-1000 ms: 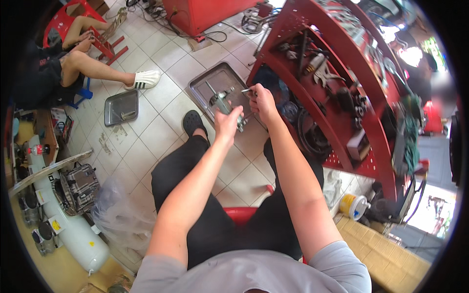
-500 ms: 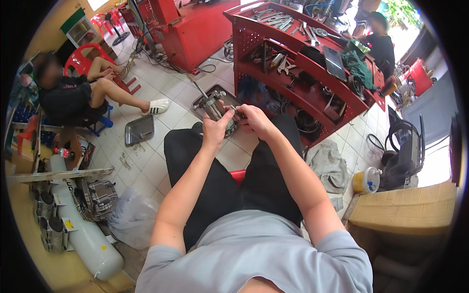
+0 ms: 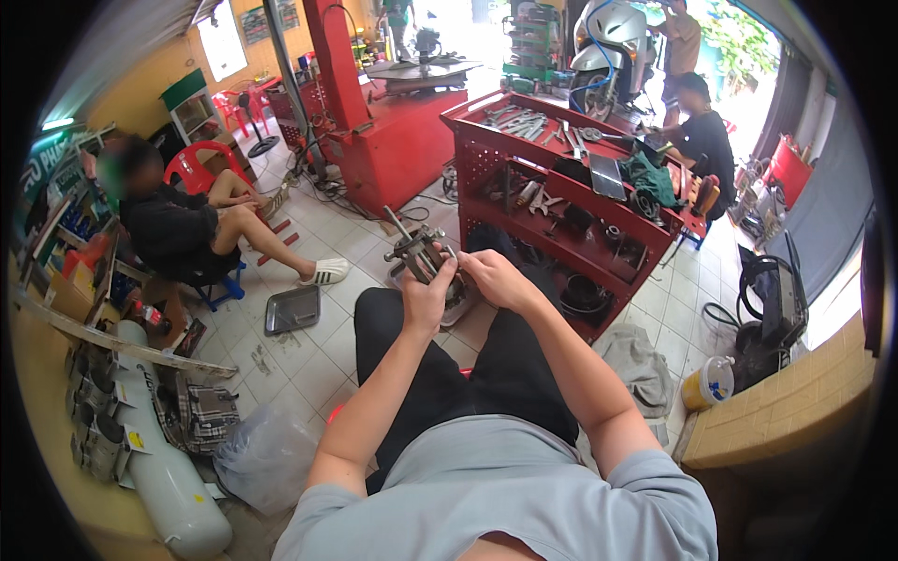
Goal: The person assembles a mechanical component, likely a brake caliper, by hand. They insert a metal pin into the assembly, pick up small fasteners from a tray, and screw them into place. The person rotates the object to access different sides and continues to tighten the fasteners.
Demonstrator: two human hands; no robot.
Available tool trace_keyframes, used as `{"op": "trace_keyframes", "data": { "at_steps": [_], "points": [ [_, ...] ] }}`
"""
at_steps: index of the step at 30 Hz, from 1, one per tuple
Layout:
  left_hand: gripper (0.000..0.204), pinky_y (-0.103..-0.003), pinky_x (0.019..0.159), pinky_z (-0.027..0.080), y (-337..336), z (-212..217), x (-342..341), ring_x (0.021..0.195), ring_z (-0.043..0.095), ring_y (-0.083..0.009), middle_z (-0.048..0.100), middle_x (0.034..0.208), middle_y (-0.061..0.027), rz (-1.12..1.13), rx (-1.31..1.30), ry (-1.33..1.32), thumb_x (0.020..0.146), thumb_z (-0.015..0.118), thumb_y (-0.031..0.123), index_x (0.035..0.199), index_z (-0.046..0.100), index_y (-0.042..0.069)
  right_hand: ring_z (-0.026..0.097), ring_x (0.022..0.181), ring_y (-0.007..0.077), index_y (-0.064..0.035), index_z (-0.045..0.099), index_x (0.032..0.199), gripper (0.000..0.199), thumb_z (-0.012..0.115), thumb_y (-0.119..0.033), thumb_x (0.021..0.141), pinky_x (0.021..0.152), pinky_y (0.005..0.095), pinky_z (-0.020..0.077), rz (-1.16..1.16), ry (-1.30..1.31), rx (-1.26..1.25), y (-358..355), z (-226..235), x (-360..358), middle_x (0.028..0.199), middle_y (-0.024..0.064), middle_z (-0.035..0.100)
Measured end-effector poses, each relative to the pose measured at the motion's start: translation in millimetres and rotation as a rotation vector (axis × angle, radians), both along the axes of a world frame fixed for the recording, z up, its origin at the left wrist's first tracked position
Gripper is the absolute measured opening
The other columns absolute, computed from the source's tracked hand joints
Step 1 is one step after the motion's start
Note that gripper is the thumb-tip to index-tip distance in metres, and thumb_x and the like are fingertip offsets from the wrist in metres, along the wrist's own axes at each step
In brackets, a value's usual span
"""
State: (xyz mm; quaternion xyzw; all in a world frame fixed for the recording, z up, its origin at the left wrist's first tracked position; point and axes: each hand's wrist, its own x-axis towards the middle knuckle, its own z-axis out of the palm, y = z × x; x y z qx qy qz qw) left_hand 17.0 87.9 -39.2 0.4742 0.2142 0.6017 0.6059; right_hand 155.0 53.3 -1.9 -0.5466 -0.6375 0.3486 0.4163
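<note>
In front of my knees, my left hand (image 3: 428, 294) is closed round a metal puller (image 3: 414, 249). A long centre rod sticks up from the puller, leaning to the left, and thick bars run down from its head. My right hand (image 3: 496, 279) is held close beside it, thumb and fingertips pinched at a small, thin metal piece (image 3: 452, 251) by my left thumb. I cannot make out what kind of piece that is. The lower end of the puller is partly hidden behind my fingers.
A red tool cart (image 3: 561, 154) with wrenches stands ahead to the right. A metal tray (image 3: 293, 310) lies on the tiled floor at left, near a seated person (image 3: 187, 220). Another person (image 3: 711, 126) sits beyond the cart. A grey cloth (image 3: 636, 369) lies at right.
The view has tilted up, showing more of the workshop's far side. Both hands stay together at the puller; the right fingers have shifted slightly at the small piece.
</note>
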Motion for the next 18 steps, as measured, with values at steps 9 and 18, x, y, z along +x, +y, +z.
{"op": "trace_keyframes", "data": {
  "at_steps": [9,18],
  "points": [
    [0.026,-0.033,0.068,0.055,-35,21,-31,0.077,0.064,-0.0190,0.059,0.089,-0.0063,-0.258,-0.220,-0.002,0.088,0.054,0.000,0.113,0.049,0.006,0.063,0.089,0.0247,0.0096,0.061,0.105,0.038,0.035,-0.012,0.087,0.083,0.0328,0.0468,-0.061,0.192,0.287,-41,38,-20,0.096,0.0186,0.066],
    [0.031,-0.031,0.063,0.055,-55,32,-35,0.072,0.065,-0.0180,0.059,0.091,-0.0053,-0.343,-0.248,-0.017,0.085,0.060,-0.001,0.114,0.050,0.006,0.037,0.063,0.0051,0.0011,0.049,0.119,0.025,0.044,-0.012,0.098,0.054,0.0200,0.0313,0.250,0.646,0.026,-63,43,-12,0.073,-0.0026,0.042]
  ]
}}
